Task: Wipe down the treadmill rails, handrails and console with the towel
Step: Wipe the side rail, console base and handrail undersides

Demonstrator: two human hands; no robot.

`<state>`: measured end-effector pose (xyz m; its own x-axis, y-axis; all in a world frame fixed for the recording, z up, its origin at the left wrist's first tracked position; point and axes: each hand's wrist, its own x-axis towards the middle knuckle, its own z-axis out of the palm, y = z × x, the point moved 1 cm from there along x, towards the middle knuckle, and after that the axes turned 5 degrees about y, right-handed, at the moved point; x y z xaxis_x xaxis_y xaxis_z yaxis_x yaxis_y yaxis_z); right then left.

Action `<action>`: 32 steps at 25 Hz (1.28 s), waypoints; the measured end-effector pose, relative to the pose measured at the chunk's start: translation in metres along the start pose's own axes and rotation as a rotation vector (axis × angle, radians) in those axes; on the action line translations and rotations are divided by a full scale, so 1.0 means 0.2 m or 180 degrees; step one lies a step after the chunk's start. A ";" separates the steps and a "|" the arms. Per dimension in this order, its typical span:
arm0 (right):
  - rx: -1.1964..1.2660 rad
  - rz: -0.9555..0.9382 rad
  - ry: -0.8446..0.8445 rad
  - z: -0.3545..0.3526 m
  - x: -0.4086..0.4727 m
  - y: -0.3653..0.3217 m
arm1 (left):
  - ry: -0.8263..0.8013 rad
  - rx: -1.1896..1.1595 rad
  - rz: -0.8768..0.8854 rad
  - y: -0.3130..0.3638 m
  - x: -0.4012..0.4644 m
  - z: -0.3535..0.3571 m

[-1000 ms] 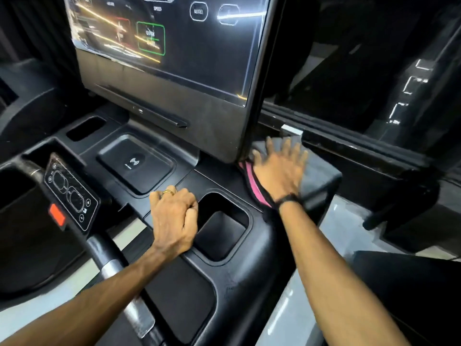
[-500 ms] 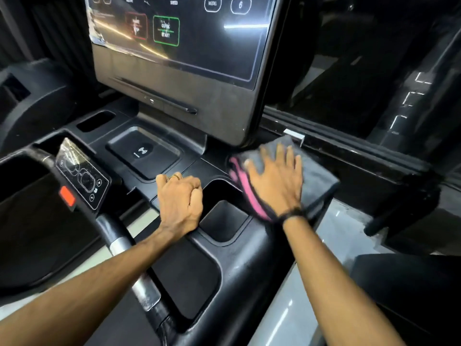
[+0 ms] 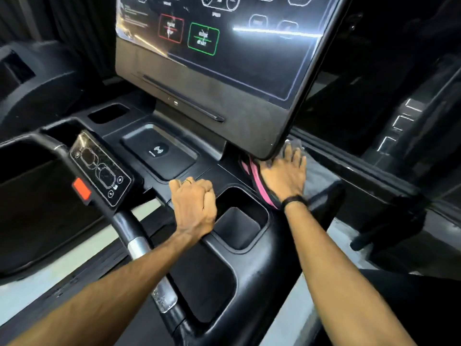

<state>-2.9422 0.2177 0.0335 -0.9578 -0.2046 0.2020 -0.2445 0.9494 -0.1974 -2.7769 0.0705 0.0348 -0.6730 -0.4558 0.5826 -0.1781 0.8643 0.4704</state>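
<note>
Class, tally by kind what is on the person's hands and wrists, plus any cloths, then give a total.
Rings: 1, the gold ring on the left hand
Wristbands: 1, the black wristband by the right hand
Towels: 1, the grey towel
Total: 3

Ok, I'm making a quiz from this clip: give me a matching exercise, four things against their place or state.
1. towel
2. left hand
3. wireless charging pad
4. cup holder

A. below the screen's middle
B. between the two hands
C. pressed flat under the right hand
D. fingers curled, resting on the console deck

Pairs: 1-C, 2-D, 3-A, 4-B
</note>
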 end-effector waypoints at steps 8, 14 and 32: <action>0.0057 -0.1377 -0.0125 -0.06 -0.60 -0.12 | -0.0143 -0.0262 -0.0191 0.05 -0.03 -0.15; 0.0050 -0.1038 -0.0336 -0.09 -0.93 -0.21 | 0.0045 -0.0482 -0.0263 0.00 0.01 -0.39; -0.0464 -0.0883 -0.0945 -0.22 -0.81 -0.50 | -0.0003 -0.0940 -0.0300 0.02 -0.08 -0.59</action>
<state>-2.7563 0.1668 0.0635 -0.8660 -0.4964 -0.0606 -0.4954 0.8681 -0.0327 -2.6829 0.0554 0.1052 -0.6640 -0.5308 0.5267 -0.0236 0.7189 0.6947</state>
